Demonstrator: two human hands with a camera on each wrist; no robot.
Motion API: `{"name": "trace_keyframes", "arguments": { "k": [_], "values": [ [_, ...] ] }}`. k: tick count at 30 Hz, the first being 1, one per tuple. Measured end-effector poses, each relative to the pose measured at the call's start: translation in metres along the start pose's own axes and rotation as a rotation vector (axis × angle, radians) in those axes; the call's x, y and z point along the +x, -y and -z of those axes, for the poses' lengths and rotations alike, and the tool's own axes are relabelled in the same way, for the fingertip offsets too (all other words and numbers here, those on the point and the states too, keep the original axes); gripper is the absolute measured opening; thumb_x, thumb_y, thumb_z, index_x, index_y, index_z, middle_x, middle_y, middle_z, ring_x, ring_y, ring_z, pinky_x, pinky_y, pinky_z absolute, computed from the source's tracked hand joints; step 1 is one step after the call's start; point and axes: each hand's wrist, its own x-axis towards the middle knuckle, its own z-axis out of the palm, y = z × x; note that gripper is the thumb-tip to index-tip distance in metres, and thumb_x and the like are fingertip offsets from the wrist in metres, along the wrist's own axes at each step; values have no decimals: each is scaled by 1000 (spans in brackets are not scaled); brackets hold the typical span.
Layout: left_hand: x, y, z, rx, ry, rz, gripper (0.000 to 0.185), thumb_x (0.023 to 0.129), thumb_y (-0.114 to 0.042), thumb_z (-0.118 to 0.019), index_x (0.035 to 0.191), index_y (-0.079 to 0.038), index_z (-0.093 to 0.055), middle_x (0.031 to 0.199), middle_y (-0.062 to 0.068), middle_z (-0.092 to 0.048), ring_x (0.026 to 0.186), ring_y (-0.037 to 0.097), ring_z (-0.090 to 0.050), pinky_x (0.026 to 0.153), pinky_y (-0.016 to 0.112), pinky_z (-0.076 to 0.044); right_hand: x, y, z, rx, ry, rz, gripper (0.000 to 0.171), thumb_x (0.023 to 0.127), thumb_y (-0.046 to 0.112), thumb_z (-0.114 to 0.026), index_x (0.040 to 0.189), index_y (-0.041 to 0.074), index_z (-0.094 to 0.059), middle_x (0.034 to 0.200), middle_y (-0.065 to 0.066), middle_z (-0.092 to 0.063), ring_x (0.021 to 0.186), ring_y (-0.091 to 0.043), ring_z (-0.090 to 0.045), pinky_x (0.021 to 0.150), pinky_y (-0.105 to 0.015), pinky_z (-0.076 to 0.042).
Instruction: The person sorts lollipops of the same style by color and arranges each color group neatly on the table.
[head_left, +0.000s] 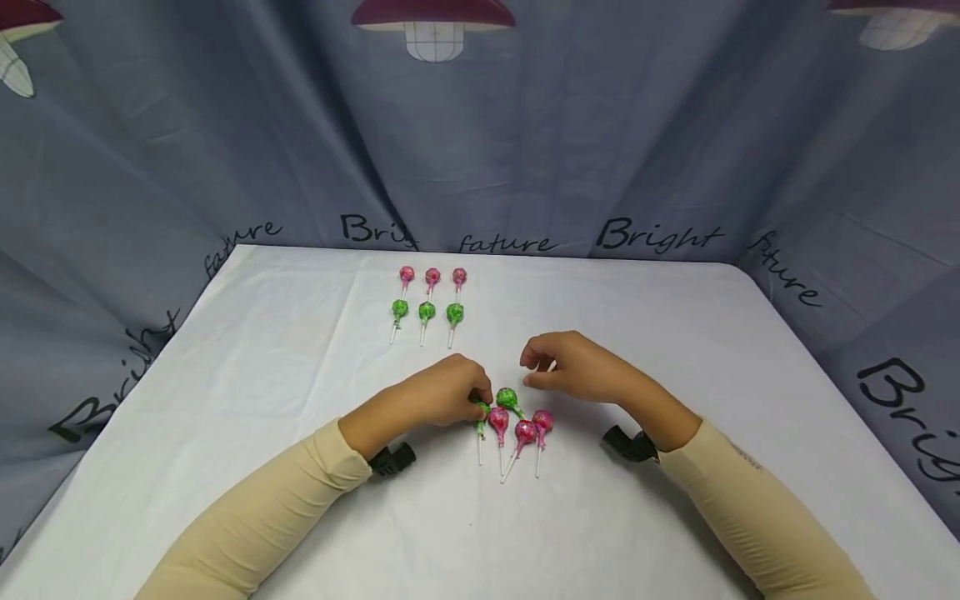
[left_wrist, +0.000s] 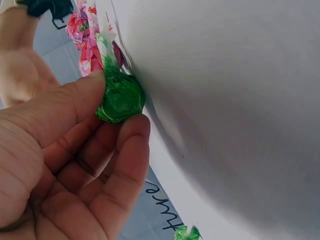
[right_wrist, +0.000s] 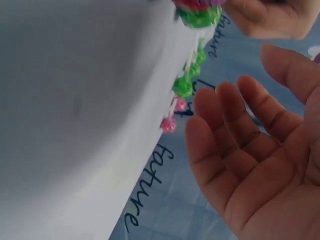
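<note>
My left hand [head_left: 444, 392] pinches the wrapped ball of a green lollipop [left_wrist: 122, 97] between thumb and fingers. In the head view that lollipop's white stick points down toward me. Right beside it lie another green lollipop [head_left: 507, 398] and three pink lollipops [head_left: 526, 432] in a loose cluster, some touching. My right hand [head_left: 581, 368] hovers to the right of the cluster, fingers loosely bent, with nothing in it. The right wrist view shows its palm and spread fingers [right_wrist: 205, 145] bare.
Farther back on the white table [head_left: 300, 333], three pink lollipops [head_left: 432, 276] lie in a row, with three green lollipops [head_left: 427, 312] in a row just in front of them. A grey-blue curtain [head_left: 525, 150] with printed lettering hangs behind the table's far edge.
</note>
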Motion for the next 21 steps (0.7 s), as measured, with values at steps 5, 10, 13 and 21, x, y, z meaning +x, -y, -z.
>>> {"name": "trace_keyframes", "arguments": {
  "k": [5,10,13,21],
  "values": [
    [0,1,0,-16,2,4,6,83,-7,-79,87,-9,-76,83,-5,-67,76,10,-55,73,27,-46,-17,3,-7,-18,62,0,12,89,13,-73,100,10,-68,93,6,-65,87,-13,-60,78,-32,-51],
    [-1,0,0,-21,-3,3,6,83,-7,-79,86,-10,-75,82,-6,-66,76,10,-54,72,27,-46,-26,8,-12,-34,108,-25,10,88,12,-75,96,10,-68,90,6,-64,81,-11,-59,75,-30,-51],
    [-1,0,0,-24,-6,4,6,83,-7,-79,86,-10,-75,81,-6,-65,76,10,-54,73,27,-46,-28,9,-15,-56,129,-34,8,88,13,-75,91,14,-67,84,8,-61,76,-11,-57,71,-29,-49],
    [-1,1,-2,-40,-16,20,7,83,-8,-80,85,-11,-74,80,-7,-65,75,10,-54,72,27,-46,-30,9,-21,-68,149,-26,12,89,12,-74,84,18,-65,74,9,-55,72,-11,-51,64,-27,-45]
  ]
}}
